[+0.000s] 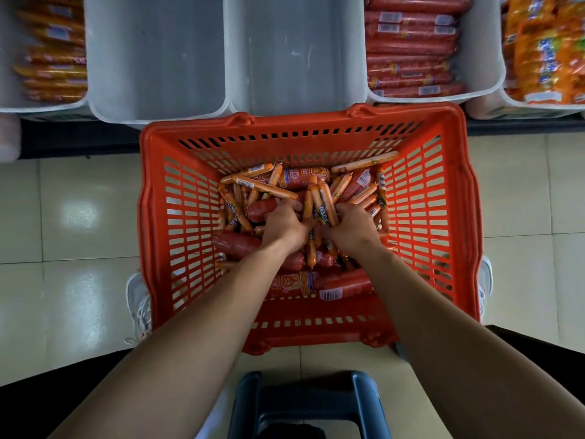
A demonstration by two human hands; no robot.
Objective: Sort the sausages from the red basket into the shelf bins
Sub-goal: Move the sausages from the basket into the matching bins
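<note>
A red basket (158, 217) stands on the floor below the shelf, filled with thin orange sausages (262, 185) and thick red sausages (235, 243). Both of my hands are down in the pile. My left hand (283, 224) has its fingers curled into the sausages beside a thick red one. My right hand (351, 226) grips a bundle of thin orange sausages (321, 202) that stands up between the two hands. Two clear shelf bins (155, 58) (294, 55) just behind the basket hold nothing.
A bin of long red sausages (411, 45) sits at the upper right, with orange packets (547, 49) further right and orange sausages (53, 55) in the far-left bin. A blue stool (308, 403) is below me. White shoes (139, 305) flank the basket on the tiled floor.
</note>
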